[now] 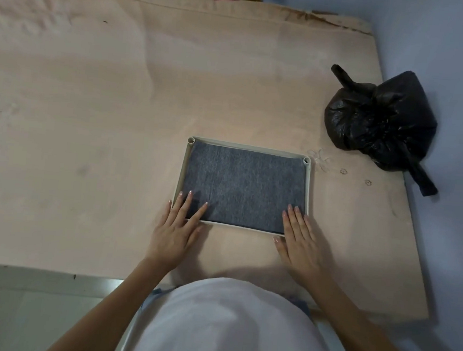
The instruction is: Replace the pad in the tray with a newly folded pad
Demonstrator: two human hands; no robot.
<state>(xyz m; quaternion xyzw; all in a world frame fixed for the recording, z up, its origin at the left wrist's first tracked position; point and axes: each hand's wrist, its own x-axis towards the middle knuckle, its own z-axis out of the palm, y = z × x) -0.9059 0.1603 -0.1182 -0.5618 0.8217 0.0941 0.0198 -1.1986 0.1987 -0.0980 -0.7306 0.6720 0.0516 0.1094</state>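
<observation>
1. We see the fingers (187, 203) of the left hand (173, 233) held straight and slightly spread, gripping nothing. Their tips lie flat on the near left corner of the pad (244, 186), and the outermost finger runs along the left wall of the tray (181, 171).

2. We see the fingers (295, 218) of the right hand (301, 244) straight and close together, also holding nothing. Their tips rest on the near right corner of the pad, beside the right wall of the tray.

3. Both palms lie over the near rim of the tray and on the mattress (88, 134) just in front of it. The thumb of the right hand touches the near rim.

4. The pad is dark grey cloth. It lies flat inside the tray and covers nearly the whole floor of it, from wall to wall.

5. The tray is a shallow, pale rectangle with a small round tube at each of its two far corners. It sits on the mattress, directly in front of the person.

6. The mattress has a pale pink cover with creases across its left part and a frayed far edge.

7. A tied black plastic bag (380, 121) rests on the mattress near its right edge, well apart from the tray and close to the blue wall (445, 54).

8. Both forearms are bare, and a light-coloured garment (225, 328) fills the bottom centre of the view.
</observation>
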